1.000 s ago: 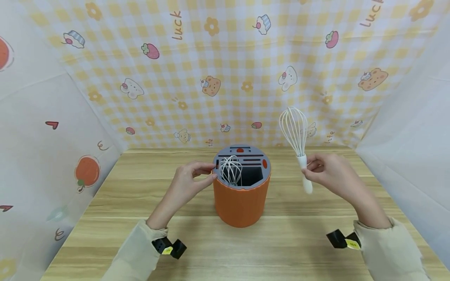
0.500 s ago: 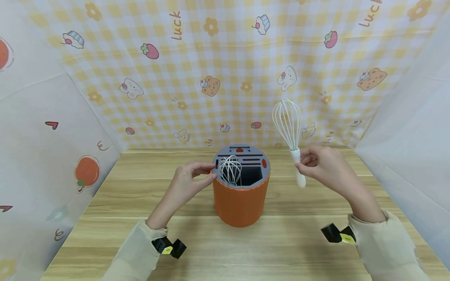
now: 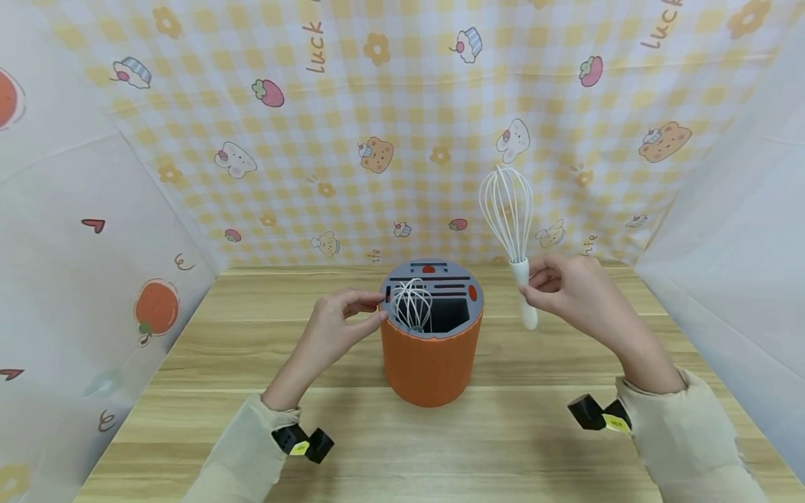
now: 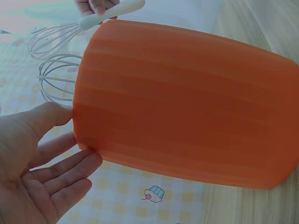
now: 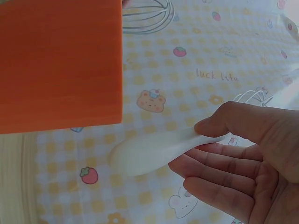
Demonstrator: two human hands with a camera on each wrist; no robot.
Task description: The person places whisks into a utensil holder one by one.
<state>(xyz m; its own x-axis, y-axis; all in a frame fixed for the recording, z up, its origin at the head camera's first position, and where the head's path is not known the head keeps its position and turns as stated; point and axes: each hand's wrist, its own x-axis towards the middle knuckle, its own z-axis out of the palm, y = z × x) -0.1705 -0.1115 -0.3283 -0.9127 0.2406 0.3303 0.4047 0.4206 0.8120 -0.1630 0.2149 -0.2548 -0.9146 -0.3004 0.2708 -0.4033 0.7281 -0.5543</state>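
An orange round utensil holder (image 3: 429,374) with a grey slotted top stands upright on the table. A whisk (image 3: 412,306) sits in its front opening, wire loops up and handle hidden inside. My left hand (image 3: 339,321) touches the holder's left rim with thumb and fingertips, the other fingers relaxed in the left wrist view. To the right of the holder, my right hand (image 3: 572,286) pinches a white-handled whisk (image 3: 523,307) between thumb and fingers. Its wires point up, and the handle's butt end (image 5: 135,156) hangs above the table beside the holder.
The wooden table (image 3: 402,454) runs back to a yellow checked cloth (image 3: 352,105) with cartoon prints. White sheets hang at left and right. On the holder's top are several narrow slots, and a dark opening (image 3: 449,314) lies right of the standing whisk.
My right hand has moved left and slightly up with the whisk, bringing it closer to the holder. The left hand, the holder and the other whisk have stayed in place.
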